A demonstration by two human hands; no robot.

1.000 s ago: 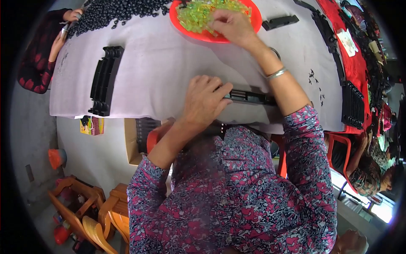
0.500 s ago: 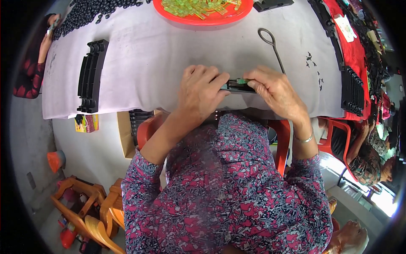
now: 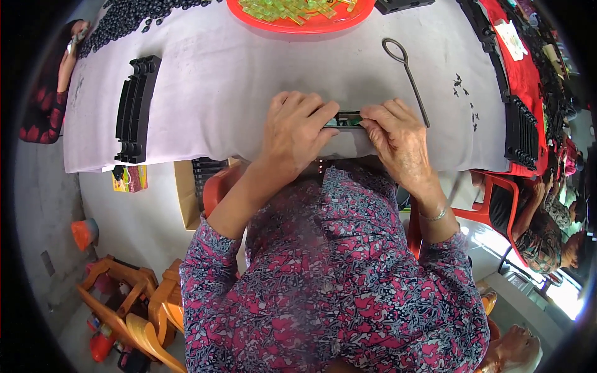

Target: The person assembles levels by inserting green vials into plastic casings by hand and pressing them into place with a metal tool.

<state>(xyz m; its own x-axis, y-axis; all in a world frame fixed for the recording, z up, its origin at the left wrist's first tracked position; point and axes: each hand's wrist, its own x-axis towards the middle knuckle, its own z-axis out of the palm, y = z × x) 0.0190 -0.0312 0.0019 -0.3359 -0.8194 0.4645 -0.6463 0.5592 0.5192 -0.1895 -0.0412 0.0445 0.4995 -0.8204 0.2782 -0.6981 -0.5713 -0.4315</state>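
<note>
A narrow black plastic frame (image 3: 349, 127) lies between my hands near the table's front edge, with small green pieces showing in its slot. My left hand (image 3: 297, 132) is closed round its left end, thumb below and fingers above. At the other end my right hand (image 3: 399, 140) is closed, fingertips pinched on the frame's right part. Whether a small green piece sits between those fingertips is hard to make out. A thin metal rod with a looped end (image 3: 407, 74) lies on the cloth beyond my right hand.
A red plate (image 3: 298, 30) of yellow-green clear pieces stands at the far side. Black beads (image 3: 124, 25) are heaped far left. Black slotted racks (image 3: 137, 109) lie left and right (image 3: 521, 133). Tiny black bits (image 3: 458, 85) lie at right. Other people sit at both sides.
My right hand has shifted slightly left and turned more upright, fingertips now lower on the frame's right end. The green piece at its fingertips is less visible. My left hand stays in place.
</note>
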